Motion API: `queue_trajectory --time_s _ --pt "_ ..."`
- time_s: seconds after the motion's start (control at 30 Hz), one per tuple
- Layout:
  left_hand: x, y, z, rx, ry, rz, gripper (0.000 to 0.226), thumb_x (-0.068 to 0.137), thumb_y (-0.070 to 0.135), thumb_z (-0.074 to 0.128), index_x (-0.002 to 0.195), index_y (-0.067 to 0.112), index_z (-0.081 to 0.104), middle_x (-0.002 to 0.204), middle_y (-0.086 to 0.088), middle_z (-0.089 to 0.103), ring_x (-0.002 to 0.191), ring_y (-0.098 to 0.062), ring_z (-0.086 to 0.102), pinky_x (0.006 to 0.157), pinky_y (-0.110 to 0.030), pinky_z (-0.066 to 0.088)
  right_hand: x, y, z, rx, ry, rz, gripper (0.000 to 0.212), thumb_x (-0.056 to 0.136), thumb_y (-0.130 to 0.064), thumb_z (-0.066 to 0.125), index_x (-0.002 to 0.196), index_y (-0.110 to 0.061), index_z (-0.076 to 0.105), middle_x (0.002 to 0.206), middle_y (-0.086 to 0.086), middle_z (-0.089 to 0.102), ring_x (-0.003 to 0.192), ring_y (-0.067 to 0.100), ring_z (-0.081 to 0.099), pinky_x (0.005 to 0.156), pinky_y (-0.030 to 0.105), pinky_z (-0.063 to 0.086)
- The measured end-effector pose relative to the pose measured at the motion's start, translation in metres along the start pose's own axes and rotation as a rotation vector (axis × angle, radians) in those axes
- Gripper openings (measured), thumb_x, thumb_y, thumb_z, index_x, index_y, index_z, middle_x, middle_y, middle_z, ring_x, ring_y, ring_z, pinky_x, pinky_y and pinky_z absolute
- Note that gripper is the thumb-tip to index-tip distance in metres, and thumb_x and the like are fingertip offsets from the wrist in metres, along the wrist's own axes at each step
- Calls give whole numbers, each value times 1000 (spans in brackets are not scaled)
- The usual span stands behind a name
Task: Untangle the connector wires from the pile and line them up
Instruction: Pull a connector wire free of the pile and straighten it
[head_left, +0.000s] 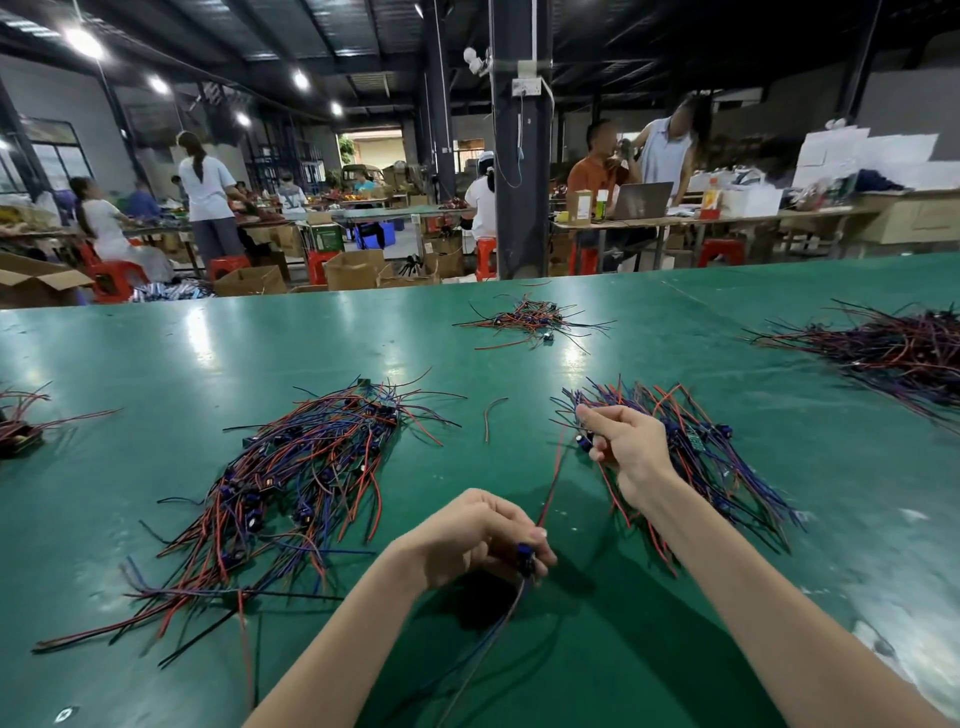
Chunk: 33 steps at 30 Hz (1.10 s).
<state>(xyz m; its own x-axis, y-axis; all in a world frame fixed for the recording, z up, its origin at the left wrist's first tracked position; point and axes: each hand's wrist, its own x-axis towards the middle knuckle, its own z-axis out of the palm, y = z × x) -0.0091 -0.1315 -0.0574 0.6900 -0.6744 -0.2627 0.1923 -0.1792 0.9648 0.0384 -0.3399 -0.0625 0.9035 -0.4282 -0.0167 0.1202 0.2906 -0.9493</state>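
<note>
Head view, green table (156, 353), workshop behind. Far left edge: small bundle (18, 426) of red and dark wires, partly cut off. Left of centre: big tangled pile (291, 483) of red, blue and black connector wires with blue plugs mixed in, strands fanning toward the near-left. Right of it, one loose wire (491, 415) lies alone on the table, curved.

Near centre: left hand (478, 540), fingers curled, pinches a blue connector (527, 556); its wires trail down toward the near edge. A red wire (553, 478) runs taut from this hand up to the right hand (623, 447), which is raised over the table, fingers curled, pinching the wire's far end; a second blue plug sits at its thumb. Hands well apart, linked only by that wire.

Beyond them, small far pile (530, 319). Under and right of the right hand: roughly lined-up bundle (727, 467), wires lying mostly parallel. Far right: large dark pile (893, 353), running out of frame. Background blurred: people at benches, red stools (485, 257), cardboard boxes (358, 267).
</note>
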Motion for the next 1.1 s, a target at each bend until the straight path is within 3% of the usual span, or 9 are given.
queue_trajectory --time_s 0.2,0.33,0.43,0.6,0.73,0.83,1.1 --pt "3 4 -6 -292 294 64 15 85 2 62 76 -8 65 67 -17 67 54 -19 64 54 -26 56 -26 -2 24 -6 -207 186 28 93 -30 58 84 -4 65 59 -2 51 44 8 43 39 22 40" --pt "7 2 -7 -352 371 72 12 84 4 63 80 -7 65 66 -14 65 50 -16 62 54 -26 57 -45 5 33 -262 -484 249 41 81 -40 66 88 0 69 67 2 53 49 10 40 45 22 37" --pt "8 1 -7 -341 348 73 12 80 6 66 85 -5 68 73 -15 64 52 -17 62 55 -28 56 -55 9 37 -268 -609 285 39 69 -38 71 82 -1 70 72 13 61 54 17 52 53 26 43" --pt "6 -1 -4 -290 278 63 10 80 6 67 83 -3 65 69 -13 62 53 -17 63 54 -28 55 -54 9 34 -231 -625 291 19 63 -27 76 62 -10 69 62 8 58 54 14 48 50 21 46" --pt "5 -1 -4 -285 271 64 8 87 2 60 81 -2 64 67 -11 65 53 -17 63 54 -28 55 -56 10 35 -206 -601 275 23 60 -22 79 62 -5 64 55 7 57 44 12 49 43 20 45" --pt "4 0 -4 -288 269 65 9 88 1 59 81 -2 63 68 -11 66 54 -17 63 55 -29 56 -56 11 37 -244 -544 218 30 54 -25 82 62 -8 59 58 7 50 48 14 41 45 23 37" --pt "5 1 -7 -303 306 62 11 88 0 59 77 -2 61 69 -15 64 55 -17 64 55 -30 57 -48 24 42 -181 -362 70 30 65 -8 83 58 -10 54 45 -5 45 37 7 31 38 18 28"
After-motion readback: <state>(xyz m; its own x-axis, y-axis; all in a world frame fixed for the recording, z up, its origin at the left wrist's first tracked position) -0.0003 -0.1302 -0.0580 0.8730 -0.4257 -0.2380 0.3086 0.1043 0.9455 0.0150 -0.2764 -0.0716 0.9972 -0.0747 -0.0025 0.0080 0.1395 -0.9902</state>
